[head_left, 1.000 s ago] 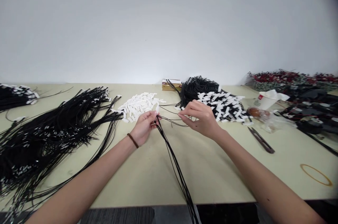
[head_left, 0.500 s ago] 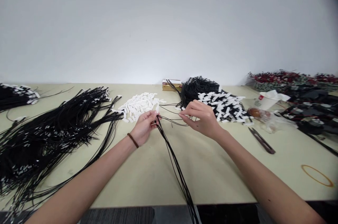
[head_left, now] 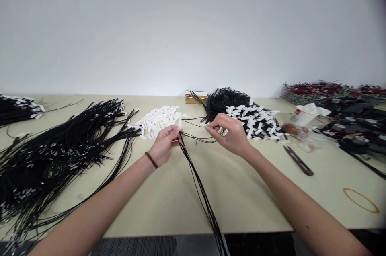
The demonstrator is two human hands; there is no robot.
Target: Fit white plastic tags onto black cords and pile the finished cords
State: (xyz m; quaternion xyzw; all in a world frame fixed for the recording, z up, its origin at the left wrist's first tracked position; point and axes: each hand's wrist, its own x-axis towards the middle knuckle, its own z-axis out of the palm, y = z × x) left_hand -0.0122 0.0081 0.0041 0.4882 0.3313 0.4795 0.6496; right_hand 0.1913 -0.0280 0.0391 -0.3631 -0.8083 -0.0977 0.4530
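Observation:
In the middle of the view, my left hand (head_left: 165, 143) is closed around a bundle of black cables (head_left: 197, 177), which hangs down over the table's front edge. A small white piece (head_left: 180, 122) sticks up at its fingertips. My right hand (head_left: 230, 133), to the right, has thumb and forefinger pinched together; what they hold, if anything, is too small to name. Thin dark wires (head_left: 199, 138) stretch between the two hands. Behind my left hand lies a heap of white connectors (head_left: 159, 119).
Black cables (head_left: 69, 143) pile up at the left. Behind my right hand are white-ended cables (head_left: 256, 121) and a small gold box (head_left: 191, 98). Further right lie a paper cup (head_left: 303, 116), dark snips (head_left: 298, 160), a plastic bag (head_left: 316, 140) and an orange rubber band (head_left: 361, 200).
The fingers of my right hand have shifted slightly, with the fingertips a little higher and tighter together. My left hand has hardly moved.

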